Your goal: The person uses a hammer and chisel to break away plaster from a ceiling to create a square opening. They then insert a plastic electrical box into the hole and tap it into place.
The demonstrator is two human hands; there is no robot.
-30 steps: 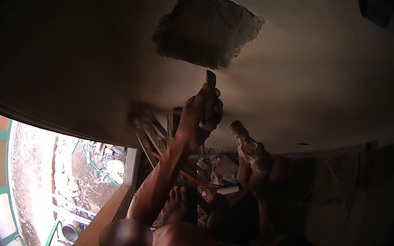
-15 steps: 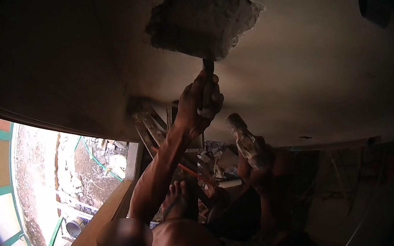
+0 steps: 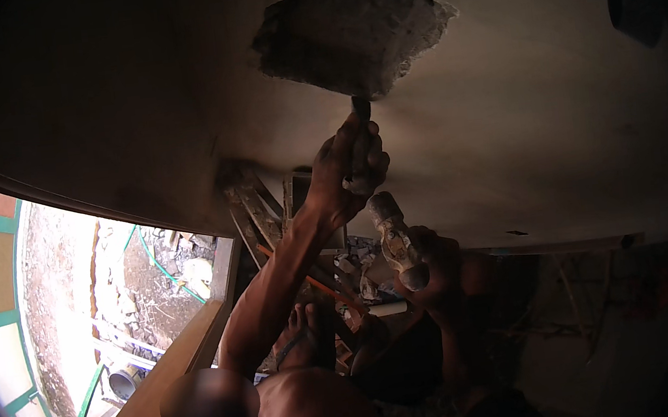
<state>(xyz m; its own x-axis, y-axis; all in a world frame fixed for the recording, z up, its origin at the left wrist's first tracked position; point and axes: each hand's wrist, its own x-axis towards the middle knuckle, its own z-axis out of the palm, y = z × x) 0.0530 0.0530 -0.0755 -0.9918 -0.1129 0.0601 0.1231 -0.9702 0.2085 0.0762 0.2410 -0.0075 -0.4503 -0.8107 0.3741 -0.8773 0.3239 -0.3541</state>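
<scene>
My left hand (image 3: 341,163) is closed around a dark chisel (image 3: 361,109), whose flat end meets the lower edge of a rough chipped recess (image 3: 352,31) in the plastered wall (image 3: 520,116). My right hand (image 3: 440,266) grips a hammer by its handle, mostly hidden in shadow. The worn metal hammer head (image 3: 396,239) is just below my left hand, one face turned up toward the chisel's lower end and apart from it.
A window-like opening with a wooden sill (image 3: 154,398) lies at left; rubble, a green hose (image 3: 163,267) and a bucket (image 3: 124,382) show outside. Planks (image 3: 251,197) lean near the wall, above broken debris (image 3: 360,263). My sandaled foot (image 3: 301,341) is below.
The hammer has moved up and left, closer to my left hand. My left hand and the chisel have shifted slightly right in the picture, along with the recess.
</scene>
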